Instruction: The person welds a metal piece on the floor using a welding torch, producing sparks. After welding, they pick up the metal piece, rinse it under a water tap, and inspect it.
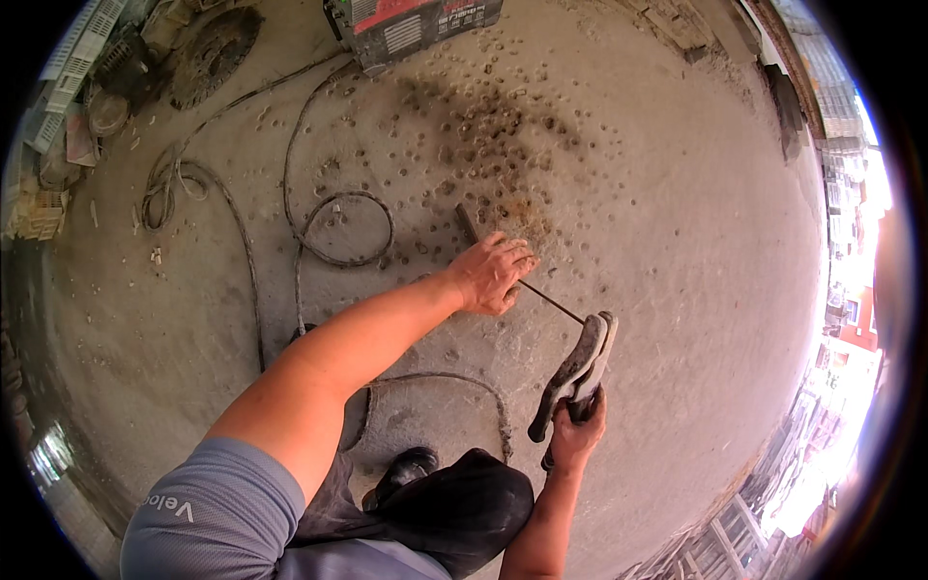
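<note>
A: What lies at the left of the concrete floor (677,193)?

B: White crates (72,48) and clutter in the far left corner, a round disc-shaped thing (213,53) beside them, then looped cables (329,222) trailing across the floor toward a red and black machine (416,24) at the far edge.

A: And the hands?

B: The left hand (491,274) reaches out near the middle of the floor, fingers (517,263) curled shut around a thin welding rod (551,300). The rod runs from that fist down and to the right into the head of the electrode holder (580,362). A dark flat bar (468,222) lies on the floor just beyond the knuckles, by a rusty stain.

A: The right hand?

B: The right hand (576,433) is closed on the holder's handle, close to the person's knee, the clamp end pointing up toward the rod.

A: How would you seat the rod well?

B: As I judge it, keep the holder steady, press its lever fully so the clamp gapes, and slide the bare end squarely into the groove before letting go. Whether the rod is already clamped I cannot tell.
</note>
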`<state>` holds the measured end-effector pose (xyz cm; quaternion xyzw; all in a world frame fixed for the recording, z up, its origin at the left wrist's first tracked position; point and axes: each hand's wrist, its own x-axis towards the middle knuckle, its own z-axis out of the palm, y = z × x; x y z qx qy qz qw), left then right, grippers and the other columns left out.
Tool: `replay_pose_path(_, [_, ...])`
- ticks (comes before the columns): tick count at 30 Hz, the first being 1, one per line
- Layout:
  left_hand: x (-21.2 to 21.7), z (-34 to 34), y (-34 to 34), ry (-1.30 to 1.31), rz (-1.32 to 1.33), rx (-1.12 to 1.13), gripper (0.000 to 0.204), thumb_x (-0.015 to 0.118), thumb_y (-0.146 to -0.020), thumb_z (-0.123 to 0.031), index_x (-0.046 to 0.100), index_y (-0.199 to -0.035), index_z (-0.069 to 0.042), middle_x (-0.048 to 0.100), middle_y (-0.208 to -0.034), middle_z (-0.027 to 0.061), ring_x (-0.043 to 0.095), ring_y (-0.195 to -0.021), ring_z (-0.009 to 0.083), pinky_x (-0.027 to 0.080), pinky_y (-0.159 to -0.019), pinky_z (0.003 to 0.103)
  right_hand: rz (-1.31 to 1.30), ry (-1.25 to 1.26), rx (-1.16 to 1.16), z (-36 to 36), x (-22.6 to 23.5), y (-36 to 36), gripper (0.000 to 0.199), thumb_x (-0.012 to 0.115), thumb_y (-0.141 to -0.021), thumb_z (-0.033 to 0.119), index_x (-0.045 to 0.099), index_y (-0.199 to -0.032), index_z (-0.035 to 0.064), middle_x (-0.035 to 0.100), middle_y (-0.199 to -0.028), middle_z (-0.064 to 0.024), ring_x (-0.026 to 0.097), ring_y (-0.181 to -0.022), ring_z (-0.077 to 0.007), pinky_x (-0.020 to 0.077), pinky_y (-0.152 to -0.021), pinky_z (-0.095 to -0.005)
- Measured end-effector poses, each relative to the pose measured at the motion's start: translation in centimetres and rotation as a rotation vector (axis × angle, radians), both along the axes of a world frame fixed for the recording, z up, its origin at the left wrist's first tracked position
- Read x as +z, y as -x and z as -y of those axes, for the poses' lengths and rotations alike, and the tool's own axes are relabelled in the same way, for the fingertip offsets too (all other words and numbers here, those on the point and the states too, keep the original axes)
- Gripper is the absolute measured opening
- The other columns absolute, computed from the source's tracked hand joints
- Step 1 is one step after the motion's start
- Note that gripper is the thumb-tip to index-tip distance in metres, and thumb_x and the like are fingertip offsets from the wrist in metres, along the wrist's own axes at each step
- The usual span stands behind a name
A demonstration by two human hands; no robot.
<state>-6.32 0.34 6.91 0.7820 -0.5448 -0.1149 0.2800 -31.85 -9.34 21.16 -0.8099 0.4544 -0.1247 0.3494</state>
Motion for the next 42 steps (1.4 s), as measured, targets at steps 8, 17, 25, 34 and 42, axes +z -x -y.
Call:
replay_pose_path(8, [-1.6,-0.4,-2.2,0.309,-0.004,0.274,0.042,0.064,-0.081,-0.011,0.061,-0.122,-0.002,0.062,-0.125,0.0174,0.054,-0.124,0.035,0.04,-0.107,0.048,0.041,0.011,-0.01,0.3,0.1,1.3,0.057,0.074,-0.077,0.002,0.053,-0.129,-0.0093,0.071,-0.085,-0.0106,0.065,-0.075,-0.0131,0.0529,-0.072,-0.0284])
replay_pose_path(17, [-2.1,-0.9,-2.9,0.21,-0.01,0.275,0.046,0.056,-0.086,-0.015,0.059,-0.131,-0.003,0.061,-0.13,0.014,0.051,-0.131,0.0283,0.035,-0.112,0.045,-0.068,0.006,-0.046,0.2,0.9,1.1,0.06,0.077,-0.077,0.007,0.054,-0.13,-0.008,0.069,-0.081,-0.0105,0.06,-0.069,-0.0115,0.0515,-0.066,-0.0283])
replay_pose_path(25, [-1.8,-1.1,-2.6,0.168,0.007,0.258,0.046,0.057,-0.087,-0.015,0.058,-0.132,-0.004,0.059,-0.134,0.0132,0.051,-0.131,0.028,0.035,-0.112,0.044,-0.098,-0.001,-0.015,0.6,0.6,0.9,0.061,0.079,-0.077,0.01,0.054,-0.131,-0.0055,0.071,-0.085,-0.013,0.064,-0.071,-0.0135,0.0529,-0.069,-0.0291])
replay_pose_path(34, [-1.2,-0.8,-0.7,0.21,-0.013,0.154,0.049,0.065,-0.078,-0.01,0.06,-0.127,-0.002,0.061,-0.129,0.0152,0.055,-0.123,0.0328,0.042,-0.106,0.046,-0.073,0.017,0.026,0.9,-0.2,0.8,0.061,0.079,-0.077,0.011,0.054,-0.131,-0.0047,0.073,-0.092,-0.0165,0.068,-0.076,-0.0161,0.0539,-0.072,-0.03])
replay_pose_path(42, [-1.1,-0.5,0.4,0.113,-0.048,0.103,0.055,0.064,-0.078,-0.014,0.057,-0.131,-0.001,0.058,-0.135,0.0165,0.05,-0.132,0.031,0.035,-0.113,0.046,-0.049,-0.004,0.023,0.9,-0.3,0.4,0.059,0.078,-0.077,0.009,0.055,-0.129,-0.0067,0.07,-0.084,-0.012,0.062,-0.071,-0.0122,0.0516,-0.069,-0.0278])
